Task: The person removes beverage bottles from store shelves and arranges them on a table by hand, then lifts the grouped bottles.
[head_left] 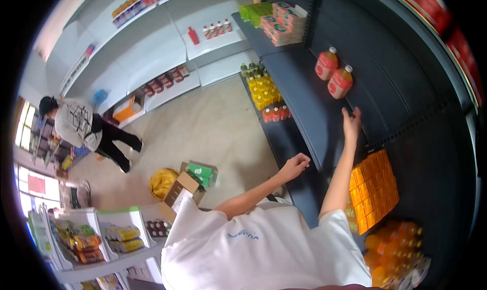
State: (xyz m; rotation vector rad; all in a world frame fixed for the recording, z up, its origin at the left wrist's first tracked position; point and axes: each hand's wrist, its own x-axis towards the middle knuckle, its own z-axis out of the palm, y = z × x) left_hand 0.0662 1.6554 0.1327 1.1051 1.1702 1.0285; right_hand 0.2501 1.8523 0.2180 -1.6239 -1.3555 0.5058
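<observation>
My right hand (351, 121) reaches over the dark grey shelf (297, 87), thumb and fingers apart, holding nothing. Just beyond its fingertips stand two juice bottles with pink labels and pale caps: the nearer bottle (340, 82) and, behind it, another bottle (326, 63). A gap shows between the hand and the nearer bottle. Over the front edge of the same shelf, my left hand (295, 167) is curled closed, and nothing shows in its fingers.
Orange packs (375, 188) and orange drink bottles (395, 247) are at the right. Yellow bottles (263, 91) fill a lower shelf. An open carton (178, 191) and a yellow bag (163, 183) lie on the floor. Another person (81, 125) stands at the far left.
</observation>
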